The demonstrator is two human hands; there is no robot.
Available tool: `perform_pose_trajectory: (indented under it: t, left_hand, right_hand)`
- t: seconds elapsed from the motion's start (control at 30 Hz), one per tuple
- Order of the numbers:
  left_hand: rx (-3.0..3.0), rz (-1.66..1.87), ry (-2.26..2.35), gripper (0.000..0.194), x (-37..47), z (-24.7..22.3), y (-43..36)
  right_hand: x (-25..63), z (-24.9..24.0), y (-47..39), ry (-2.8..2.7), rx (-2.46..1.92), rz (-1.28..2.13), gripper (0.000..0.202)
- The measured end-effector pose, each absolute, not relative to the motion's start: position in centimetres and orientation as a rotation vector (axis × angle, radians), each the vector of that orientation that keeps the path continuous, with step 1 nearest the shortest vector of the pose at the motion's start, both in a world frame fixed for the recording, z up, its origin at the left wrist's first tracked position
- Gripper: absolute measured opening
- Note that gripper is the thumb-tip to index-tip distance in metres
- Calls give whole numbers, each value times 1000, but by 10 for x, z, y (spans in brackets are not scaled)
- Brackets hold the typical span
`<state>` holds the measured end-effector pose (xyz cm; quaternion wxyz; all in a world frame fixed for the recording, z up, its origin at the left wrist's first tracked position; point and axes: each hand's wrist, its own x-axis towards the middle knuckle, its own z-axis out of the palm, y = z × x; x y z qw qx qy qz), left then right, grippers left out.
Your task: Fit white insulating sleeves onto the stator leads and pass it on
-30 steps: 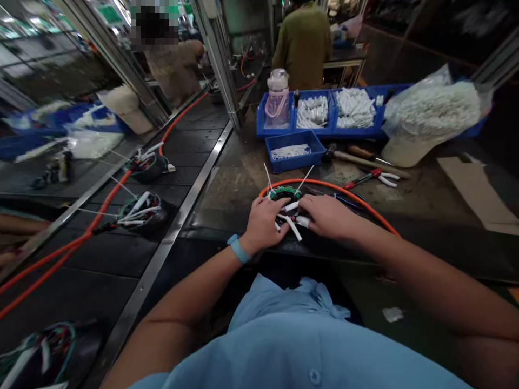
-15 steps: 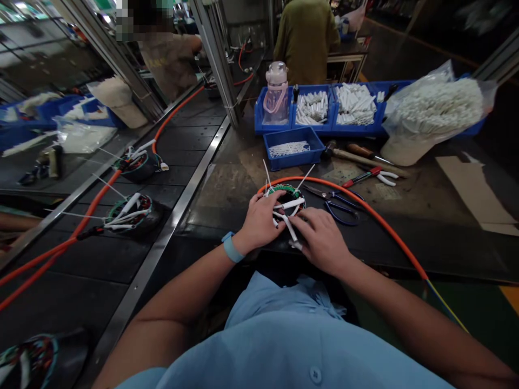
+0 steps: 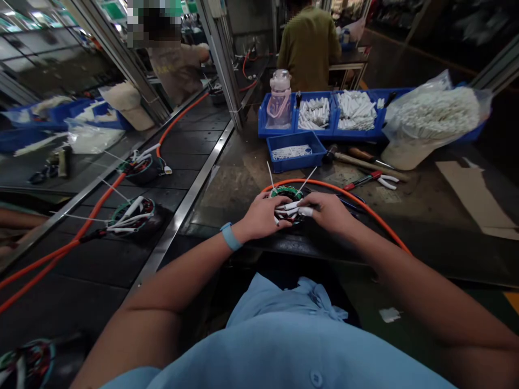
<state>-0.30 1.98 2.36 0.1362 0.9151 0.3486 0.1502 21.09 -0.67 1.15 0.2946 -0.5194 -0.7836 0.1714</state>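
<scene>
In front of me on the bench sits a motor stator (image 3: pixel 288 191) with a green rim. White ties stick up from it, and white-sleeved wires cross its top. My left hand (image 3: pixel 263 215) lies over its left side, thumb and fingers closed around the sleeved wires (image 3: pixel 285 211). From the right, my right hand (image 3: pixel 329 210) pinches the end of a white sleeve (image 3: pixel 305 211) over the stator. An orange cable (image 3: pixel 365 204) curves behind the stator and down to the right. The stator's lower body is mostly hidden by my hands.
Blue bins (image 3: pixel 314 114) of white sleeves stand behind, with a small blue tray (image 3: pixel 295 153) before them. A hammer (image 3: pixel 357 160), red-handled pliers (image 3: pixel 362 181) and a bagged tub (image 3: pixel 433 121) lie right. More stators (image 3: pixel 132 216) sit on the conveyor left. Two people work beyond.
My right hand has moved up and inward with the white sleeve, which pointed down toward me before and now lies across the stator. My left hand stays at the stator's left side.
</scene>
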Motion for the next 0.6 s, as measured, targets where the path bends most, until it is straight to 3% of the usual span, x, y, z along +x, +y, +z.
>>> perform_pose_trajectory:
  t: [0.17, 0.37, 0.6]
  left_hand:
    - [2928, 595, 935, 75, -12, 8, 17]
    - [2941, 628, 1155, 64, 7, -4, 12]
    - [2794, 645, 1195, 46, 10, -3, 7]
  right_hand:
    - [213, 6, -25, -2231, -1234, 209, 26]
    - [202, 15, -24, -2469, -1132, -65, 30]
    - [195, 42, -13, -2763, -1029, -95, 20]
